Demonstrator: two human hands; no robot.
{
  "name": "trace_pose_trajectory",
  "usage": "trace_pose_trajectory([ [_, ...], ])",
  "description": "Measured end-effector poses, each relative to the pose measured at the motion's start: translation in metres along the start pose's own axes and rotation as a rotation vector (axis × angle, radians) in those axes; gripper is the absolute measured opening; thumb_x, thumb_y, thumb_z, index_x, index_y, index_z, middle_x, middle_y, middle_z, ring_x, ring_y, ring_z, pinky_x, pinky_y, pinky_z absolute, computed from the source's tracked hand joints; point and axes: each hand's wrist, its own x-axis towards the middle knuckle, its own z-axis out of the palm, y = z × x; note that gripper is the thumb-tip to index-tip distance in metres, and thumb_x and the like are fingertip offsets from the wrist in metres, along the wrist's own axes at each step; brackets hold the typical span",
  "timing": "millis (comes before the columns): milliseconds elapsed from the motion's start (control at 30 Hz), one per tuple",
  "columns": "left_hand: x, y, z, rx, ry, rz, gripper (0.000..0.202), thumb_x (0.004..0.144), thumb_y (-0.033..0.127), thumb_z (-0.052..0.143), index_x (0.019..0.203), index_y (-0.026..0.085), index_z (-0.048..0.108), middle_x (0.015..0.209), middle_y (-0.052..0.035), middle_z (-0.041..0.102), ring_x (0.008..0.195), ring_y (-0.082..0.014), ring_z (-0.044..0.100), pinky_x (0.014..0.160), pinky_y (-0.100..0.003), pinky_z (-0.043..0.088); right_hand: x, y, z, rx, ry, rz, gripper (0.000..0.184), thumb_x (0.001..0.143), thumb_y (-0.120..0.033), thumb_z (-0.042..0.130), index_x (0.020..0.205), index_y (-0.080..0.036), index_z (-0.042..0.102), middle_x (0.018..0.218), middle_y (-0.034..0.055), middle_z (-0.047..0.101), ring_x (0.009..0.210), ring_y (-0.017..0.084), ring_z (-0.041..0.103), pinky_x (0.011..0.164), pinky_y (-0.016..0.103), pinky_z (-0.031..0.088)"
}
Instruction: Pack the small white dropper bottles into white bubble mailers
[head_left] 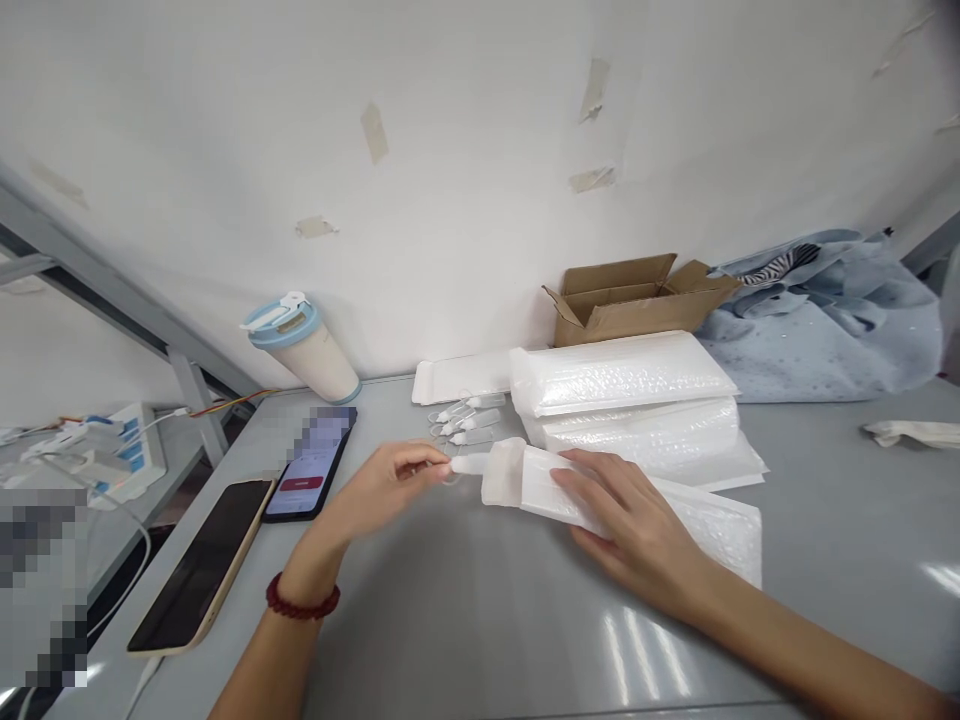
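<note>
My left hand, a dark red beaded bracelet at its wrist, pinches one end of a small translucent white tube. The tube's other end meets the flap of a small white bubble mailer. Fingers of my right hand grip that mailer from above, with its flap pointing left. Just behind lie several similar small clear tubes with thin white loops. Another white bubble mailer lies partly under my right hand, which hides some of it.
Larger bubble mailers are piled before an open cardboard box. A flat white mailer rests by the wall. Two phones and a blue-lidded tumbler stand left; a pale blue cloth bag sits back right.
</note>
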Motion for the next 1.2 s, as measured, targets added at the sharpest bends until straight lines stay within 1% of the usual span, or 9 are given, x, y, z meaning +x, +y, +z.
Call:
trace_pose_trajectory([
  [167,0.003,0.013,0.048,0.183,0.062,0.245,0.025,0.090,0.022,0.049,0.080,0.021,0.072,0.074,-0.0018,0.057,0.067,-0.0140,0.051,0.062,-0.024,0.041,-0.003,-0.006,0.002,0.071,-0.061,-0.044,0.039,0.081,-0.003,0.047,0.119,-0.011,0.048,0.116,0.0186,0.050,0.103,0.029,0.048,0.080,0.047,0.051],
  [300,0.001,0.023,0.067,0.117,-0.057,0.416,0.034,0.090,0.008,0.042,0.073,0.020,0.070,0.070,-0.0010,0.063,0.072,-0.0149,0.053,0.076,-0.028,0.044,-0.005,-0.009,0.005,0.113,-0.080,-0.048,0.041,0.081,-0.004,0.046,0.121,-0.011,0.046,0.117,0.0176,0.050,0.102,0.028,0.048,0.080,0.046,0.050],
  [367,0.000,0.024,0.064,0.065,-0.066,0.378,0.032,0.090,0.009,0.043,0.077,0.021,0.071,0.070,0.0003,0.066,0.070,-0.0144,0.053,0.074,-0.027,0.045,-0.005,-0.008,0.005,0.122,-0.073,-0.034,0.040,0.081,-0.004,0.046,0.121,-0.011,0.046,0.117,0.0172,0.050,0.102,0.027,0.048,0.080,0.046,0.050],
  [433,0.001,0.020,0.056,0.027,0.019,0.257,0.025,0.089,0.016,0.049,0.083,0.022,0.073,0.074,0.0003,0.070,0.067,-0.0141,0.055,0.064,-0.024,0.044,-0.004,-0.006,0.004,0.121,-0.066,-0.023,0.040,0.082,-0.005,0.047,0.121,-0.012,0.046,0.117,0.0172,0.050,0.103,0.028,0.048,0.081,0.046,0.050],
  [533,0.006,0.005,0.044,0.083,0.301,0.070,0.018,0.086,0.024,0.055,0.089,0.022,0.072,0.079,0.0003,0.072,0.059,-0.0131,0.054,0.054,-0.023,0.042,-0.003,-0.005,0.002,0.110,-0.065,-0.012,0.039,0.082,-0.006,0.047,0.121,-0.011,0.046,0.117,0.0178,0.050,0.105,0.028,0.049,0.081,0.047,0.050],
  [633,0.015,-0.016,0.037,0.191,0.511,0.003,0.018,0.084,0.025,0.056,0.092,0.020,0.070,0.083,-0.0026,0.071,0.064,-0.0155,0.054,0.059,-0.027,0.044,-0.003,-0.005,0.000,0.104,-0.062,-0.003,0.039,0.082,-0.006,0.047,0.120,-0.011,0.046,0.118,0.0180,0.050,0.105,0.028,0.049,0.081,0.047,0.050],
  [867,0.035,-0.042,0.041,0.211,0.543,0.033,0.018,0.082,0.027,0.056,0.090,0.019,0.070,0.091,-0.0068,0.067,0.079,-0.0206,0.057,0.074,-0.034,0.046,-0.003,-0.005,0.000,0.084,-0.041,-0.004,0.038,0.082,-0.007,0.047,0.120,-0.012,0.046,0.116,0.0182,0.052,0.103,0.028,0.051,0.079,0.046,0.051],
  [1033,0.037,-0.034,0.041,0.105,0.567,0.034,0.017,0.081,0.029,0.055,0.077,0.019,0.067,0.082,-0.0045,0.065,0.074,-0.0181,0.054,0.068,-0.029,0.044,-0.001,-0.005,0.001,0.081,-0.033,0.004,0.039,0.081,-0.007,0.048,0.119,-0.013,0.047,0.116,0.0181,0.054,0.102,0.028,0.053,0.078,0.045,0.052],
  [1200,0.022,-0.023,0.020,-0.090,0.591,-0.002,0.020,0.082,0.033,0.053,0.074,0.017,0.062,0.072,-0.0005,0.060,0.063,-0.0132,0.049,0.057,-0.024,0.039,0.000,-0.005,0.001,0.099,-0.011,0.045,0.043,0.080,-0.007,0.047,0.122,-0.017,0.045,0.117,0.0159,0.055,0.103,0.027,0.055,0.078,0.045,0.053],
])
